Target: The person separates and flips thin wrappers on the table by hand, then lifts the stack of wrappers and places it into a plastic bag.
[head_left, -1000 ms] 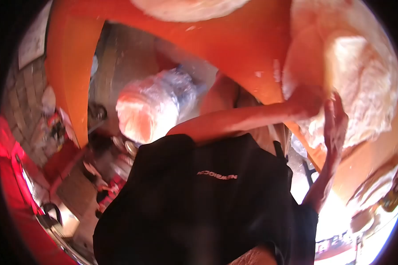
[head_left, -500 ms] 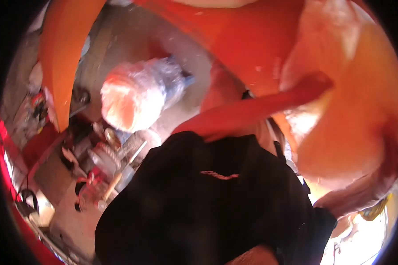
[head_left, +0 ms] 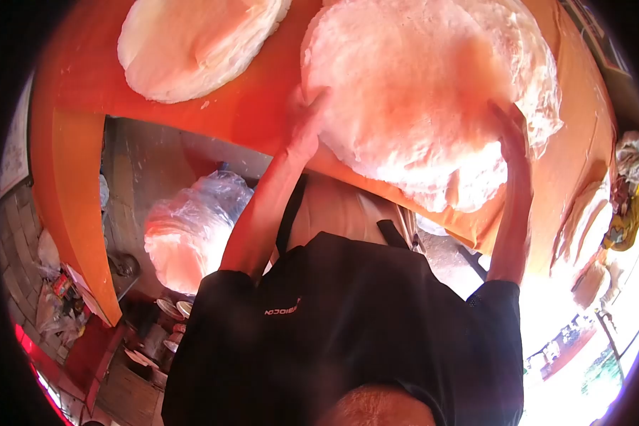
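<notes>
A large, pale round flatbread (head_left: pixel 405 92) lies on the orange-covered table, with more layers showing beneath its right edge. My left hand (head_left: pixel 307 131) grips its left edge, fingers smeared by motion. On the opposite side, my right hand (head_left: pixel 511 131) holds the right edge, thumb and fingers lying on the bread. Strong light washes out the near edge. Another round of flatbread (head_left: pixel 199 46) rests apart at the upper left of the table.
The orange table cover (head_left: pixel 78 163) hangs down at the left. Below stands a plastic-wrapped pale bundle (head_left: pixel 192 231). Jars and dishes (head_left: pixel 170 312) crowd the lower left. More folded flatbread (head_left: pixel 582 227) lies at the right edge, beside a yellow bag (head_left: pixel 625 220).
My left arm has swung back from reaching across to the right. Both hands are now at opposite edges of the large flatbread, which lies more centrally in view. The camera view has shifted.
</notes>
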Motion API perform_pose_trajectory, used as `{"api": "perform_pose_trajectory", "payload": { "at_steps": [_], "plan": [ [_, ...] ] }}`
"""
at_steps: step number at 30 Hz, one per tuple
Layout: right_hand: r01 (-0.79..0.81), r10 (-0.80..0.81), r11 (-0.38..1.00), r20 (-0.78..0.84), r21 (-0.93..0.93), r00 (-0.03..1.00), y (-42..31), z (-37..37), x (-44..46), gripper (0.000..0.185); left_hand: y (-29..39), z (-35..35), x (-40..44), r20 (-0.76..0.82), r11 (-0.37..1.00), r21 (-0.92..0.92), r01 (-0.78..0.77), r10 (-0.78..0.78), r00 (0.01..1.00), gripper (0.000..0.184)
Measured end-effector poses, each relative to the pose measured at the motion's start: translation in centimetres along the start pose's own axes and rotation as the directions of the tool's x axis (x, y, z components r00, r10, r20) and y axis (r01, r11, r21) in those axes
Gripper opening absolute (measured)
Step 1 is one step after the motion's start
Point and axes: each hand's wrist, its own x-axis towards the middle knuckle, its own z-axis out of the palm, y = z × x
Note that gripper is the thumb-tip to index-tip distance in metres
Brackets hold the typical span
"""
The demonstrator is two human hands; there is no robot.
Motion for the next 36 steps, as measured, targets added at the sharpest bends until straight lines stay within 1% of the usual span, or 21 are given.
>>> {"api": "perform_pose_trajectory", "payload": {
  "at_steps": [3,4,6,7,10,12,14,17,18,19,22,25,26,27,28,29,30,32,33,35,36],
  "plan": [
    [0.201,-0.191,0.952,0.062,-0.23,0.98,1.0,-2.6,0.5,0.032,-2.1,1.2,0.1,-0.23,0.994,-0.085,-0.065,0.044,0.972,0.037],
    [0.183,-0.178,0.965,0.042,-0.189,0.983,0.2,-3.3,1.2,0.029,-2.6,-0.1,1.1,-0.105,0.989,0.083,-0.119,0.127,0.986,0.04],
    [0.231,-0.239,0.949,-0.011,-0.213,0.971,-4.2,-2.0,0.9,0.024,-0.7,-0.5,1.8,0.039,0.955,0.098,-0.281,0.279,0.96,0.04],
    [0.291,-0.316,0.914,-0.048,-0.284,0.947,-7.6,-1.0,0.6,0.024,4.0,1.0,0.6,0.092,0.986,-0.085,-0.146,0.154,0.984,0.039],
    [0.451,-0.465,0.866,-0.014,-0.217,0.885,-13.6,-0.5,3.2,0.027,10.6,-0.2,2.1,0.166,0.957,-0.279,-0.084,0.134,0.977,0.036],
    [0.506,-0.501,0.857,0.075,-0.1,0.862,-18.0,3.9,4.1,0.03,15.9,-2.5,2.9,-0.055,0.982,-0.063,-0.177,0.174,0.983,0.029],
    [0.54,-0.537,0.841,0.152,0.023,0.83,-21.3,8.7,5.7,0.034,19.3,-7.9,5.1,-0.013,0.969,-0.095,-0.23,0.23,0.973,0.026],
    [0.689,-0.647,0.725,0.357,0.014,0.674,-21.2,14.2,13.8,0.036,23.6,-16.3,8.0,-0.221,0.939,-0.055,-0.339,0.32,0.921,0.033],
    [0.619,-0.599,0.781,0.377,0.082,0.706,-19.5,17.3,16.9,0.036,25.4,-17.9,7.5,-0.067,0.931,-0.154,-0.33,0.323,0.944,0.034],
    [0.539,-0.548,0.83,0.401,0.147,0.734,-17.6,21.0,18.3,0.036,26.0,-19.9,8.1,-0.091,0.938,-0.117,-0.327,0.317,0.944,0.033],
    [0.35,-0.301,0.929,0.301,-0.122,0.905,-12.0,33.5,15.8,0.033,24.8,-26.6,10.9,-0.21,0.962,0.037,-0.269,0.271,0.94,0.033],
    [0.028,-0.054,0.998,0.509,0.059,0.859,-8.7,36.4,15.0,0.043,20.9,-34.6,14.9,-0.363,0.965,0.243,-0.103,0.189,0.912,0.033],
    [0.044,-0.063,0.997,0.424,0.057,0.904,-9.4,36.4,13.6,0.047,19.8,-36.0,16.1,-0.371,0.959,0.279,-0.05,0.156,0.916,0.033],
    [0.052,-0.064,0.998,0.334,0.044,0.94,-10.3,36.0,12.0,0.051,20.3,-34.5,14.6,-0.319,0.979,0.153,-0.132,0.175,0.931,0.034],
    [0.062,-0.062,0.998,0.321,0.011,0.945,-11.5,34.4,9.8,0.055,20.4,-34.0,13.9,-0.325,0.943,0.251,-0.216,0.292,0.899,0.037],
    [0.231,-0.195,0.967,0.271,-0.108,0.943,-11.7,32.2,8.4,0.054,21.1,-32.8,12.9,-0.326,0.892,0.382,-0.243,0.376,0.867,0.041],
    [0.274,-0.233,0.915,0.167,-0.295,0.958,-11.7,30.0,6.9,0.053,21.1,-33.5,12.8,-0.39,0.812,0.56,-0.166,0.435,0.812,0.043],
    [0.283,-0.353,0.746,0.002,-0.602,0.936,-10.5,24.7,4.7,0.053,21.6,-31.6,10.9,-0.319,0.599,0.761,-0.249,0.68,0.66,0.039],
    [0.252,-0.366,0.71,-0.038,-0.658,0.93,-8.7,21.5,3.7,0.053,22.3,-29.8,9.7,-0.296,0.563,0.779,-0.276,0.718,0.63,0.037],
    [0.174,-0.419,0.33,0.02,-0.928,0.908,-4.9,14.9,2.0,0.066,22.7,-24.3,6.7,-0.258,0.487,0.815,-0.313,0.79,0.556,0.034],
    [0.178,-0.412,0.25,0.062,-0.952,0.909,-3.8,13.2,0.7,0.07,21.6,-22.0,5.6,-0.217,0.507,0.778,-0.372,0.772,0.597,0.032]
  ]
}}
